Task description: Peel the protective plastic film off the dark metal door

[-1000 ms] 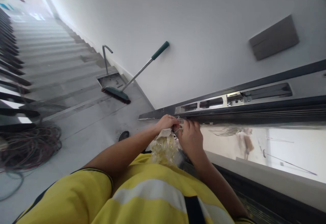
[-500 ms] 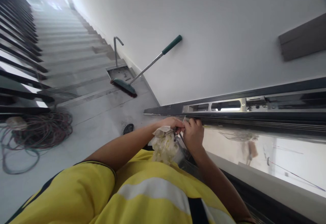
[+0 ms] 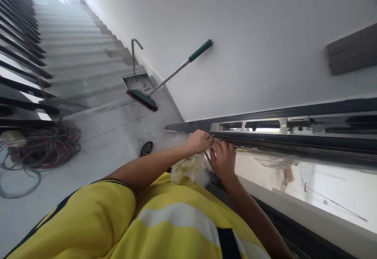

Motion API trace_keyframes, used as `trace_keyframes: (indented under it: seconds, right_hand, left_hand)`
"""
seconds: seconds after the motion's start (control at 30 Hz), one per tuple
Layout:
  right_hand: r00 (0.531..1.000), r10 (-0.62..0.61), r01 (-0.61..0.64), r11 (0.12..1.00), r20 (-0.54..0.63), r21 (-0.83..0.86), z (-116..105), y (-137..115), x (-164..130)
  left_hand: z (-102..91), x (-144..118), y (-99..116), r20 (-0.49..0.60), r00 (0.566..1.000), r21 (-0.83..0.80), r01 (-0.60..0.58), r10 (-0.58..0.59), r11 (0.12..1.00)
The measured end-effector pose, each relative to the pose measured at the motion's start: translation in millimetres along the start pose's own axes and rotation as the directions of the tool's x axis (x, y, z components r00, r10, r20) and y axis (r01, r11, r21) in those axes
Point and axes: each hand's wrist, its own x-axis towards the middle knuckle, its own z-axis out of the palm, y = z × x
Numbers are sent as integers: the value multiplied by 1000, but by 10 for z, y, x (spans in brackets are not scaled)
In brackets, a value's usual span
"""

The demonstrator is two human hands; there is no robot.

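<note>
My left hand (image 3: 200, 141) is closed in a pinch at the near edge of a dark metal frame (image 3: 191, 126). A small pale bit shows at its fingertips, too small to name. Beside it, my right hand (image 3: 224, 158) has its fingers curled against the same edge; what they grip is hidden. A thin dark rod (image 3: 207, 157) shows just left of the right hand. Below my left wrist hangs a crumpled, see-through yellowish-white clump (image 3: 188, 168), like film or tape. A long metal piece with slots (image 3: 262, 125) is set in the frame, right of my hands.
A green broom (image 3: 144, 98) leans on the white wall, its head at a metal dustpan (image 3: 137, 82). Stairs (image 3: 73, 46) with dark railings (image 3: 23, 50) run along the left. Tangled cables (image 3: 44, 147) lie on the floor. A shoe (image 3: 146, 148) shows near my arm.
My left hand has shifted slightly up toward the frame, and its wrist now covers the top of the crumpled clump. The right hand stays almost in place.
</note>
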Motion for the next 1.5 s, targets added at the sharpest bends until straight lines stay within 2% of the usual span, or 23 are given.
trace_keyframes:
  seconds: [0.1,0.17,0.27,0.33,0.4,0.5,0.57,0.67,0.77,0.9,1.0,1.1,1.17,1.23,1.37,1.43,1.5]
  right_hand:
    - [996,79,-80,997,-33,-7,6,-40,14]
    - [995,103,-103,994,-9,-24,13,-68,35]
    - [993,111,-110,993,28,-46,41,-88,64]
    - [994,104,-103,993,22,-57,75,-79,76]
    - [997,79,-78,995,2,-69,118,-56,81]
    - [998,22,-27,996,-57,-83,179,-19,83]
    - [994,6,-15,996,-109,-89,206,-7,84]
    - [990,7,-21,995,-144,-94,217,-7,87]
    - [989,5,-20,995,-148,-99,212,-16,91]
    - [989,24,-40,994,-146,-106,216,-29,99]
    - [987,33,-49,994,-155,-97,222,-39,105]
    - [985,32,-46,996,-170,-81,219,-46,105]
    - [985,35,-48,996,-168,-74,214,-45,100]
    - [986,35,-47,997,-165,-69,212,-43,92]
    - [986,41,-52,997,-161,-65,223,-35,82]
    - [986,52,-62,996,-160,-58,236,-30,83]
    - [983,57,-66,997,-175,-49,250,-25,86]
  left_hand:
    - [-16,-17,-74,96,993,-148,89,-75,985]
    - [8,-38,-123,139,984,-229,143,-113,963]
    - [54,-83,-172,180,978,-322,161,-107,933]
    - [37,-112,-173,201,977,-326,140,-77,935]
    - [-37,-132,-149,141,989,-270,79,-42,960]
    - [-181,-131,-104,-60,992,-94,-114,109,989]
    - [-228,-103,-101,-107,952,60,-281,286,958]
    - [-205,-36,-137,-68,890,254,-422,451,870]
    - [-184,11,-133,-10,873,425,-438,488,792]
    - [-304,53,46,164,842,611,-496,514,617]
    - [-437,145,199,319,793,629,-587,520,510]
    - [-527,281,243,439,702,543,-705,561,456]
    - [-555,354,214,474,642,483,-762,602,432]
    - [-566,392,160,474,619,447,-782,626,434]
    - [-593,385,-25,431,640,393,-768,636,506]
    - [-625,362,-169,397,688,394,-726,608,564]
    - [-656,326,-305,341,762,391,-648,551,654]
